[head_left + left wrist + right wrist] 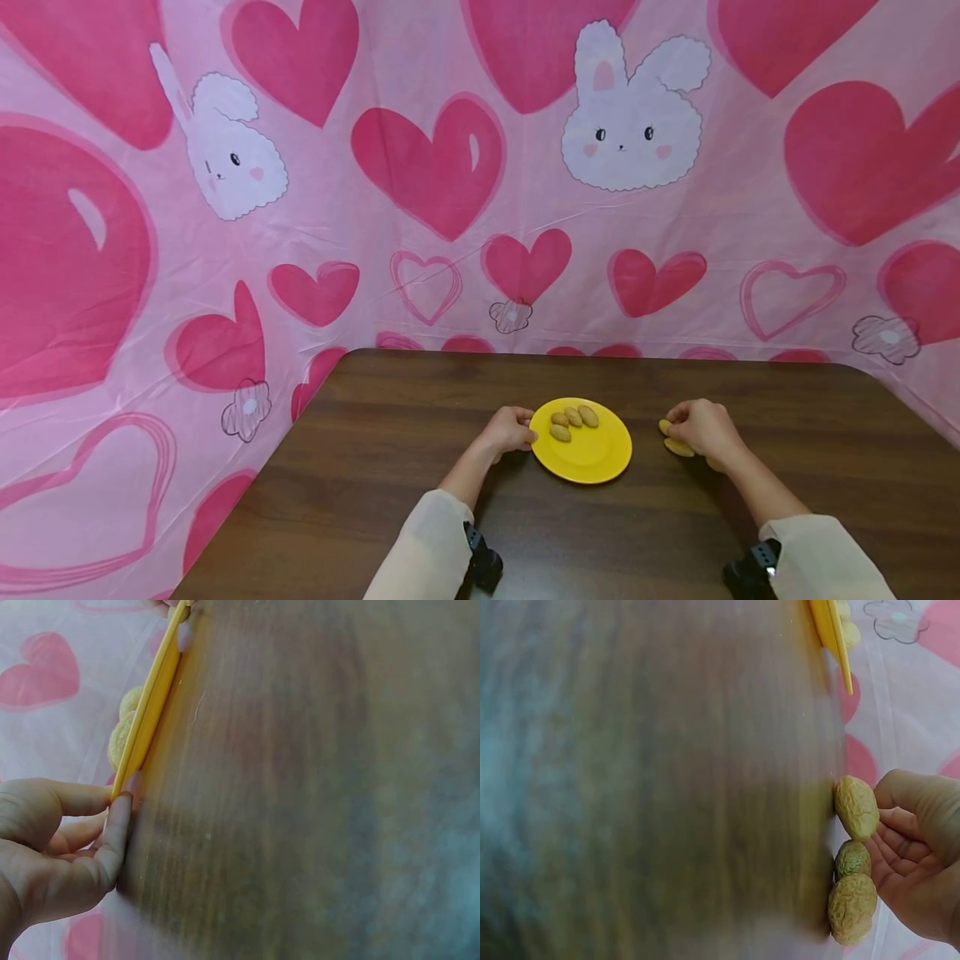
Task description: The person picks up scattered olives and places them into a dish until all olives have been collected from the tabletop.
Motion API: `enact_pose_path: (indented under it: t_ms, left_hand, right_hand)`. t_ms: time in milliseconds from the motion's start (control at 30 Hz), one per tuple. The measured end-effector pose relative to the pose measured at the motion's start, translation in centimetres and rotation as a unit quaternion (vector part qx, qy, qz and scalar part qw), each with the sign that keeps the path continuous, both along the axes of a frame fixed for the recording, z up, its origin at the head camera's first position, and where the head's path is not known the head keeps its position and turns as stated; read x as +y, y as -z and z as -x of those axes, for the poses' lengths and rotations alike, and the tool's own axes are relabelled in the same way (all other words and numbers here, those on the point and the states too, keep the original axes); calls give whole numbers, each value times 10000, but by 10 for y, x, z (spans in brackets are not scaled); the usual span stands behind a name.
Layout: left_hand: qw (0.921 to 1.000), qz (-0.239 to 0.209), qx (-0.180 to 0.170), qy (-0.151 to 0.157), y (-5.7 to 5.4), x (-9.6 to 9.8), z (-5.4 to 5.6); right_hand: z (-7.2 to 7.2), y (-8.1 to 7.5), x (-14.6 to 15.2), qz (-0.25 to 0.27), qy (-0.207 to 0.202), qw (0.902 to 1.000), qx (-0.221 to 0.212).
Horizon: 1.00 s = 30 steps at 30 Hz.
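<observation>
A round yellow plate [585, 462] lies on the table with several tan, wrinkled oval lumps [573, 417], like small potatoes, towards its far left side. My left hand [510, 432] pinches the plate's left rim between thumb and fingers; the left wrist view shows this grip edge-on. To the right of the plate, my right hand [703, 427] holds one tan wrinkled lump [856, 808] at its fingertips. Close by under that hand are two more lumps, a small greenish one [853, 859] and a larger tan one [852, 907]. In the head view the hand partly covers these.
The dark brown wooden table [390, 467] stretches out on both sides of the plate. Behind it and on the left hangs a pink cloth [420, 225] with hearts and rabbit faces. A small black device [483, 562] is strapped at each wrist, next to pale sleeves.
</observation>
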<state>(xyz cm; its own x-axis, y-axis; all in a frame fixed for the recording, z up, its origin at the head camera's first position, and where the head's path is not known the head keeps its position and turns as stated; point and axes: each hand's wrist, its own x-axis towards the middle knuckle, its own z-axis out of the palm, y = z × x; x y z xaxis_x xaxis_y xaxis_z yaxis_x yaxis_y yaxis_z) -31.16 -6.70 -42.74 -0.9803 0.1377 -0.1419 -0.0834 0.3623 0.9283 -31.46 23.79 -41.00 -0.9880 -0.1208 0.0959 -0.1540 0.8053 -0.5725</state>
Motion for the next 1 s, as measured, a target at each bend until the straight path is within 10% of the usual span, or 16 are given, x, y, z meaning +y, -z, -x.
enact_pose_path:
  t_ms: [1000]
  left_hand:
    - [10000, -61, 11, 10, 0, 0, -1]
  right_hand:
    - [2, 3, -5, 95, -86, 9969, 778]
